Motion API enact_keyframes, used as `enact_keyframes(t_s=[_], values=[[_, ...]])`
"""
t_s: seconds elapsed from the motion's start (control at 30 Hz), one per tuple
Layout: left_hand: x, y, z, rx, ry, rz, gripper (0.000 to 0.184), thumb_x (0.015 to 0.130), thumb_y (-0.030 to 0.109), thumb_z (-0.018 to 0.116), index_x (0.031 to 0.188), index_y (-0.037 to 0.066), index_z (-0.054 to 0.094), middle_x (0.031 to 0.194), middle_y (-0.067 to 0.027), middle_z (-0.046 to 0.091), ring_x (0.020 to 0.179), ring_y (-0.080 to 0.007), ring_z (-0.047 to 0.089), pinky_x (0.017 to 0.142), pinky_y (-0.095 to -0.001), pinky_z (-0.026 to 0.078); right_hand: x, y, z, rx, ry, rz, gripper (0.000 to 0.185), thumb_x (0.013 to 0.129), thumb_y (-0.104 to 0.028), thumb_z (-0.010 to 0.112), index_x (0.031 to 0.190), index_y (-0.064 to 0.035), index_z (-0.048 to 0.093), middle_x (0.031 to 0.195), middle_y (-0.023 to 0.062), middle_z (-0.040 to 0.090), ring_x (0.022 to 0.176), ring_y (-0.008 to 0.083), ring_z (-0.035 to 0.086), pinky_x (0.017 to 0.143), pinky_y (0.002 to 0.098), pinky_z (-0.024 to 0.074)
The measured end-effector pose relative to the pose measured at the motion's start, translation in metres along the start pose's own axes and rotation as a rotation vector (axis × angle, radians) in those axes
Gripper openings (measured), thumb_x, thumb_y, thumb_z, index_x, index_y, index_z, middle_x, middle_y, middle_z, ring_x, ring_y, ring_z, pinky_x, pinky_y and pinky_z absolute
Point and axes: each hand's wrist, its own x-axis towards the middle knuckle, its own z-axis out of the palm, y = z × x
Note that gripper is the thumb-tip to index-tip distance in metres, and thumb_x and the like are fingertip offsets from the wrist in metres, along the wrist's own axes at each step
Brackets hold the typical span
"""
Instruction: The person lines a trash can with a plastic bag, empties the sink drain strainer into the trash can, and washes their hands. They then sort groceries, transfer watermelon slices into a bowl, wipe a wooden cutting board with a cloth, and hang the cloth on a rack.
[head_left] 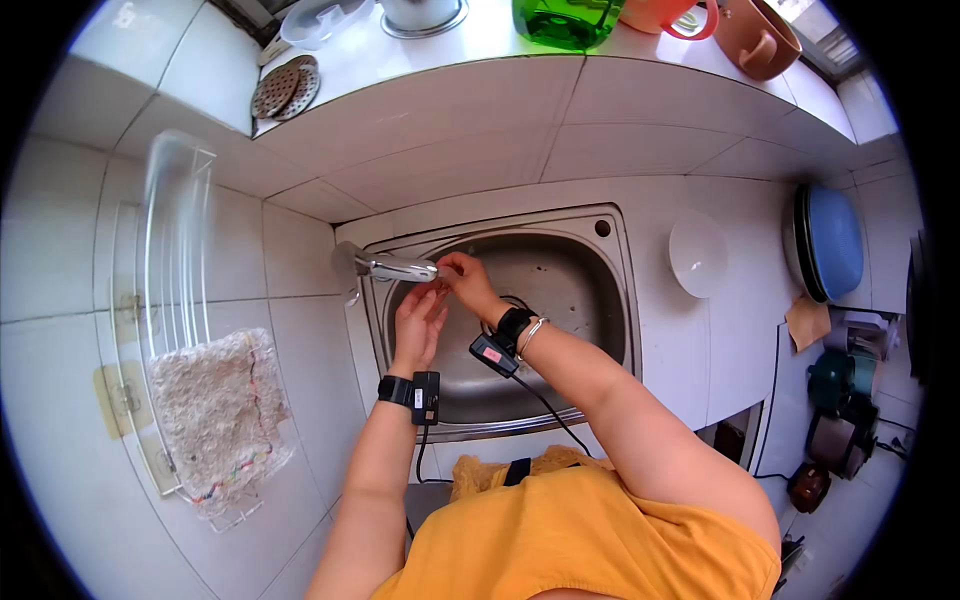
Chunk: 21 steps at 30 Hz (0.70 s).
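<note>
Both of my hands are over the stainless steel sink, close together at the spout of the chrome tap. My left hand is just below the spout, palm up, with its fingers apart and loosely bent. To its right, my right hand has its fingers bent together by the tip of the spout. Whatever those fingers may hold is hidden or too small to name. Each wrist wears a black strap with a small cabled box, and a bracelet circles the right one.
A white bowl stands on the counter right of the sink, with blue and dark basins beyond. On the left wall, a wire rack holds a cloth. Mugs and a green container line the ledge.
</note>
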Motion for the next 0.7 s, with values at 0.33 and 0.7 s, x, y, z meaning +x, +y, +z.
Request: enact_keyframes(t_s=[0.33, 0.7], values=[[-0.025, 0.064, -0.019, 0.135, 0.051, 0.243, 0.045, 0.09, 0.047, 0.036, 0.11, 0.009, 0.049, 0.108, -0.0075, 0.054, 0.097, -0.0202, 0.055, 0.081, -0.0323, 0.041, -0.035, -0.026, -0.02, -0.623, -0.064, -0.235, 0.034, 0.062, 0.004, 0.053, 0.095, -0.0051, 0.054, 0.091, 0.0165, 0.049, 0.091, 0.0355, 0.049, 0.078, 0.0387, 0.0421], [-0.046, -0.07, -0.054, 1.477, -0.295, 0.436, 0.045, 0.064, -0.002, 0.062, 0.106, 0.001, 0.049, 0.095, -0.0181, 0.058, 0.078, -0.0288, 0.058, 0.068, -0.0337, 0.046, -0.15, -0.027, -0.019, -1.016, -0.26, -0.223, 0.025, 0.063, -0.004, 0.06, 0.088, -0.005, 0.059, 0.099, 0.0122, 0.052, 0.094, 0.0313, 0.05, 0.075, 0.0417, 0.0449]])
